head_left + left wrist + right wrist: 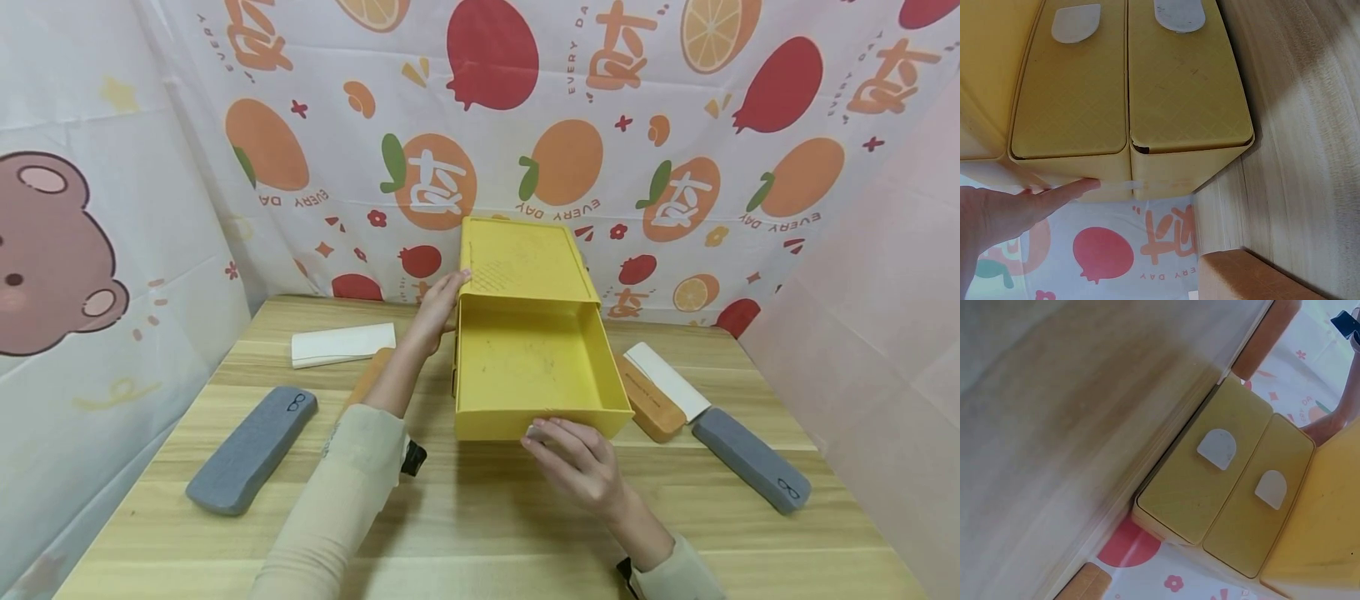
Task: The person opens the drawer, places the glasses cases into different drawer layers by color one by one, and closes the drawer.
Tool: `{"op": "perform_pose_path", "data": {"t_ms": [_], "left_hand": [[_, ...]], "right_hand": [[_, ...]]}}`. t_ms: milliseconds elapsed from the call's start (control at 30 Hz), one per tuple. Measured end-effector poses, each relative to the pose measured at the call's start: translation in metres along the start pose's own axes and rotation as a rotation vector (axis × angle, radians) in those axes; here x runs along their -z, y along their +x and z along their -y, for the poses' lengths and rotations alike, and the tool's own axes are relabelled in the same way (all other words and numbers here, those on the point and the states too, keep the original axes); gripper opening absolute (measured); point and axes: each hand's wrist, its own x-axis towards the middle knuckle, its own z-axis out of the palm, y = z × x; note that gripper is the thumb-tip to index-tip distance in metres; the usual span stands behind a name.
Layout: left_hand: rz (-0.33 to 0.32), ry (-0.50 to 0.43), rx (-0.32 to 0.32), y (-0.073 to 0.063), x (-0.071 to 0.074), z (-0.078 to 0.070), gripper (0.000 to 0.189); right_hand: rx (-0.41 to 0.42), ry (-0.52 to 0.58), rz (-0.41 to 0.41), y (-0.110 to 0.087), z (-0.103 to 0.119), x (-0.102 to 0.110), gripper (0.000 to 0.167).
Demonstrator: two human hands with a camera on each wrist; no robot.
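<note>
A yellow drawer cabinet (528,258) stands at the middle of the table, its top drawer (532,354) pulled far out toward me with a bare, scuffed floor inside. My right hand (581,467) pinches the drawer's front at a pale pull tab (534,432), mostly covered by the fingers. Against the cabinet's left side rests my left hand (437,312), thumb at the top edge. In the left wrist view the fingers of that hand (1029,206) lie straight along the side wall. Two lower drawers (1188,487) with white tabs sit closed; the right hand is out of its own wrist view.
Left of the cabinet lie a grey glasses case (252,450), a white case (343,345) and an orange case (369,377) partly behind my forearm. On the right are another orange case (651,404), a white case (667,379) and a grey case (752,459). A fruit-print curtain (495,167) hangs behind.
</note>
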Motion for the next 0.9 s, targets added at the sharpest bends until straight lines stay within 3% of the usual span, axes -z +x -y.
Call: {"op": "perform_pose_path", "data": {"t_ms": [900], "left_hand": [[-0.004,-0.008,0.007,-0.0006,0.0001,0.0002,0.061]], "right_hand": [[0.027,-0.026,-0.001,-0.0001,0.0052,0.0021,0.009]]}}
